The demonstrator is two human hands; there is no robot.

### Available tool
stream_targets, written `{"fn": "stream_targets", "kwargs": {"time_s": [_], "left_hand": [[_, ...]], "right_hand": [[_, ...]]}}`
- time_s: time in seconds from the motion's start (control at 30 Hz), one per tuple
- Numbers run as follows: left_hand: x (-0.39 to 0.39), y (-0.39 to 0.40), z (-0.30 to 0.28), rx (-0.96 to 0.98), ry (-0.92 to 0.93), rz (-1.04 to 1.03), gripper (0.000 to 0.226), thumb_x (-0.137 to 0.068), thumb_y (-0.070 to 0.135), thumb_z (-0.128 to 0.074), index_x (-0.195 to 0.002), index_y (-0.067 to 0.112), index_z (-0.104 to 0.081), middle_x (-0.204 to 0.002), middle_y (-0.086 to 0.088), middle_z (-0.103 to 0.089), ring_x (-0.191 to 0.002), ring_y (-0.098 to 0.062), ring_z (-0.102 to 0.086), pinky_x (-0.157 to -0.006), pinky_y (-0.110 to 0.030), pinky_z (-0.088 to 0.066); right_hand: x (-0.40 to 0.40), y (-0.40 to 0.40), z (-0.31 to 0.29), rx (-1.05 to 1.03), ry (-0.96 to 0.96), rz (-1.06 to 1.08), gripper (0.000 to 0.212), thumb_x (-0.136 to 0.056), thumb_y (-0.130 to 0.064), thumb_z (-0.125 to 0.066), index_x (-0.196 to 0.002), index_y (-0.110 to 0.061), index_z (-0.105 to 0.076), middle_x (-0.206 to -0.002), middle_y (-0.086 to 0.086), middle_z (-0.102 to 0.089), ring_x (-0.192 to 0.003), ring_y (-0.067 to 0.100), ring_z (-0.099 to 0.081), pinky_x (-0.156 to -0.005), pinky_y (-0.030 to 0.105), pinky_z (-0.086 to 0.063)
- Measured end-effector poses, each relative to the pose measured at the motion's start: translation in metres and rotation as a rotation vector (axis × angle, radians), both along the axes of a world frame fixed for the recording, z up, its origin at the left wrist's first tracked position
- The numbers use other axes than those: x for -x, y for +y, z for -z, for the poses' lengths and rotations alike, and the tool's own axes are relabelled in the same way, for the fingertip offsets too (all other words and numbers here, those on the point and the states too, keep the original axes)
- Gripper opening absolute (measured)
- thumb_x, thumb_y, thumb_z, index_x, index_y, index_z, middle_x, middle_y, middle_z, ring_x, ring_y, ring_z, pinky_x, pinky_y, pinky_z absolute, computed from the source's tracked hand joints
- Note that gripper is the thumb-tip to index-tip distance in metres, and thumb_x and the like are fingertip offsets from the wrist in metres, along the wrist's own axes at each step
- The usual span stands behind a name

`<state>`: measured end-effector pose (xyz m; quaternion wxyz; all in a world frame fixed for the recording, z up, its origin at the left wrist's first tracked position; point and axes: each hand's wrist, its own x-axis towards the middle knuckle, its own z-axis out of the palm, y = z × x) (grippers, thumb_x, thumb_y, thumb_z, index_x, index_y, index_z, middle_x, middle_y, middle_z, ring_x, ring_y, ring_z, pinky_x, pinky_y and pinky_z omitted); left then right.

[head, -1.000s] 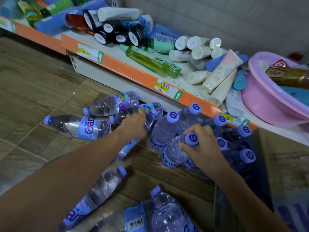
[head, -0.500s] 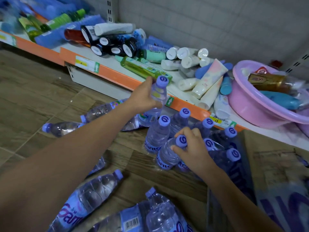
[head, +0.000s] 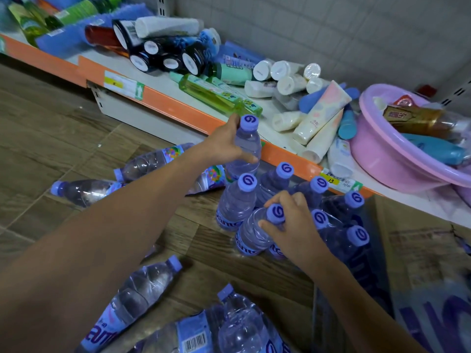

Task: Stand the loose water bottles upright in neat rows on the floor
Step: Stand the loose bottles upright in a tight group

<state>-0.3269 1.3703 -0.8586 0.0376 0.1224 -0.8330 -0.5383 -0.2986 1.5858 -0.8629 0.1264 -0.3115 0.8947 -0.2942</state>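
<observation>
Head view puts both of my hands over the cluster of standing bottles (head: 316, 200) on the wood floor (head: 63, 128), tight against the orange shelf edge (head: 178, 108). My left hand (head: 224, 146) has its fingers curled round the shoulder of an upright bottle (head: 246, 149), held at the far left end of the group, just in front of the shelf edge; I cannot tell whether its base is already down on the floor. My right hand (head: 293, 225) pinches the neck of a tilted bottle (head: 257, 230) at the near side of the group, thumb and fingers closed just under the cap. I judge the step to be seating the left bottle at the end of the back row, beside the capped one behind the front bottle; the next move calls for lowering it straight so it does not knock its neighbours, then righting the tilted one into the front row. Plenty is left: two loose bottles (head: 107, 184) lie on their sides to the left, another lying bottle (head: 137, 294) is under my left forearm, and a wrapped pack (head: 224, 329) sits at the bottom edge. Tubes and toiletries (head: 313, 123) crowd the shelf, with a pink basin (head: 377, 149) at the right, and cardboard (head: 418, 250) hems in the right side of the row.
</observation>
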Motion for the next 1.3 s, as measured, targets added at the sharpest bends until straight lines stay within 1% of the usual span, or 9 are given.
{"fn": "stream_targets", "kwargs": {"time_s": [0.07,0.27,0.4,0.5,0.67,0.87,1.13,1.23,1.3], "left_hand": [[-0.001,-0.004,-0.001,-0.024,-0.033,0.01,0.068,-0.065,0.012,-0.081,-0.113,0.015,-0.033,-0.109,-0.003,-0.053,-0.106,-0.025,-0.053,-0.09,-0.039,-0.047],[-0.001,0.009,0.023,0.118,-0.081,0.106,0.049,-0.073,-0.001,-0.069,-0.098,0.013,-0.03,-0.097,-0.009,-0.05,-0.089,-0.017,-0.046,-0.069,-0.025,-0.036],[-0.004,0.011,0.034,0.068,-0.064,0.056,0.049,-0.072,0.01,-0.075,-0.099,0.014,-0.034,-0.101,-0.007,-0.054,-0.089,-0.018,-0.048,-0.074,-0.027,-0.039],[-0.001,0.012,0.025,0.013,-0.091,0.072,0.039,-0.076,0.02,-0.073,-0.099,0.014,-0.042,-0.093,0.0,-0.055,-0.082,-0.015,-0.05,-0.065,-0.025,-0.04],[0.003,-0.006,0.011,0.104,-0.118,0.13,0.025,-0.076,0.013,-0.071,-0.1,0.018,-0.063,-0.104,-0.003,-0.061,-0.097,-0.02,-0.057,-0.086,-0.04,-0.052],[0.003,0.01,0.009,0.388,-0.012,0.007,0.033,-0.077,0.02,-0.072,-0.105,0.005,-0.062,-0.111,-0.014,-0.063,-0.1,-0.029,-0.058,-0.09,-0.04,-0.049],[-0.028,0.002,-0.017,0.09,-0.036,-0.008,0.049,-0.08,0.013,-0.063,-0.127,0.012,-0.048,-0.12,-0.009,-0.047,-0.092,-0.016,-0.051,-0.069,-0.023,-0.043],[-0.052,0.007,-0.03,0.031,-0.19,0.225,0.048,-0.08,0.012,-0.063,-0.126,0.017,-0.049,-0.11,0.0,-0.046,-0.098,-0.014,-0.048,-0.076,-0.023,-0.038],[-0.065,0.02,-0.027,0.3,-0.223,0.376,0.049,-0.082,0.015,-0.065,-0.128,0.017,-0.047,-0.111,0.003,-0.046,-0.104,-0.011,-0.045,-0.08,-0.017,-0.032]], "right_hand": [[0.0,0.001,0.0,-0.001,0.004,-0.004,0.026,-0.079,-0.013,-0.067,-0.091,-0.021,-0.047,-0.092,-0.006,-0.031,-0.081,0.007,-0.042,-0.07,0.013,-0.032],[0.0,0.003,0.001,0.023,0.012,-0.01,0.026,-0.079,-0.014,-0.067,-0.089,-0.024,-0.046,-0.09,-0.017,-0.031,-0.083,-0.001,-0.043,-0.073,0.001,-0.033],[0.0,0.003,0.002,0.033,0.013,-0.011,0.027,-0.079,-0.013,-0.067,-0.09,-0.025,-0.045,-0.091,-0.017,-0.031,-0.084,-0.001,-0.043,-0.072,0.006,-0.034],[0.001,0.004,0.004,0.036,0.015,-0.009,0.027,-0.079,-0.013,-0.067,-0.09,-0.025,-0.045,-0.092,-0.019,-0.03,-0.083,-0.002,-0.043,-0.071,0.006,-0.034],[0.001,0.004,0.005,0.041,0.013,-0.006,0.027,-0.079,-0.013,-0.068,-0.091,-0.024,-0.046,-0.09,-0.018,-0.03,-0.082,-0.002,-0.043,-0.071,0.006,-0.033],[0.0,0.003,0.003,0.025,0.023,0.002,0.027,-0.079,-0.014,-0.067,-0.092,-0.024,-0.046,-0.09,-0.018,-0.03,-0.083,-0.003,-0.043,-0.07,0.009,-0.033],[0.0,0.0,-0.003,-0.02,-0.002,-0.002,0.027,-0.08,-0.014,-0.066,-0.091,-0.023,-0.044,-0.097,0.0,-0.033,-0.077,0.004,-0.041,-0.077,0.02,-0.031],[-0.003,-0.001,-0.005,-0.055,-0.003,-0.004,0.025,-0.082,-0.015,-0.065,-0.093,-0.02,-0.042,-0.098,-0.001,-0.031,-0.076,0.007,-0.038,-0.069,0.019,-0.026],[-0.005,-0.002,-0.008,-0.09,-0.006,-0.011,0.023,-0.085,-0.016,-0.062,-0.096,-0.017,-0.042,-0.1,-0.001,-0.029,-0.083,0.013,-0.039,-0.071,0.021,-0.027]]}}
